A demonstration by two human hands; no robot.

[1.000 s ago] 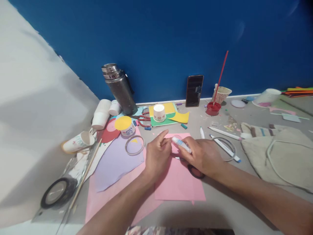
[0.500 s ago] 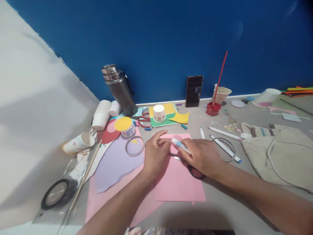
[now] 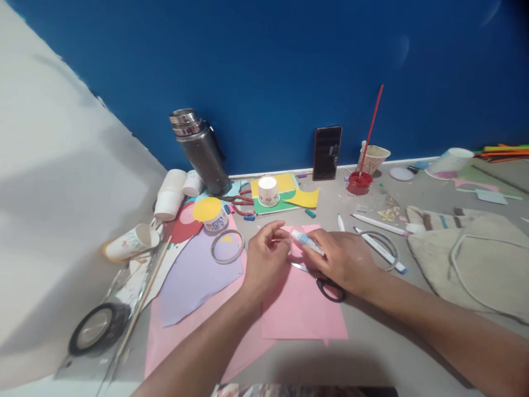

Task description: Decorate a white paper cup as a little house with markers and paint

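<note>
Head view: white plastic tube with blue print (image 3: pixel 306 241) pinched in right hand (image 3: pixel 349 262) over pink rectangular paper (image 3: pixel 303 317), long axis slanting leftward toward curled left hand (image 3: pixel 266 256), left hold impossible to tell. Just beside, black-handled metal scissors (image 3: pixel 318 284).

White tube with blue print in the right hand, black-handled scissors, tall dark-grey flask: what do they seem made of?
White blue-printed tube: probably smooth plastic, from its even, pale surface.
Black-handled scissors: blade apparently polished metal, being bright and silvery; handle likely plastic, from its uniform black.
Tall dark-grey flask: likely metal; its upper section gleams, while the body looks duller, perhaps painted.
</note>
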